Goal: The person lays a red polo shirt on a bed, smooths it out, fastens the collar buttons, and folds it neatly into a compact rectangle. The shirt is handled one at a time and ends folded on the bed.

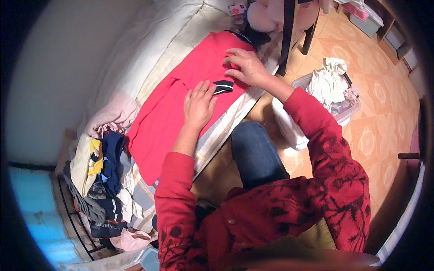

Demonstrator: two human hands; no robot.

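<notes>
A red long-sleeved top (162,125) lies spread on the bed in front of me, its dark collar (241,36) at the far end. One sleeve is folded across the front, so its dark cuff with white stripes (223,87) rests on the red cloth. My left hand (200,103) lies palm down on the top, fingertips beside that cuff. Over the upper part, below the collar, is my right hand (247,67), with fingers bent and spread. Neither hand shows cloth gripped in it; whether the right fingertips touch the cloth is hard to tell.
Mixed clothes (112,162) are heaped at the bed's left end, by a black metal rail (73,213). Right of my knee, a clear plastic bin (354,110) holds white garments (327,81). A dark furniture leg (288,37) stands by the bed's far edge, near pink plush (261,17).
</notes>
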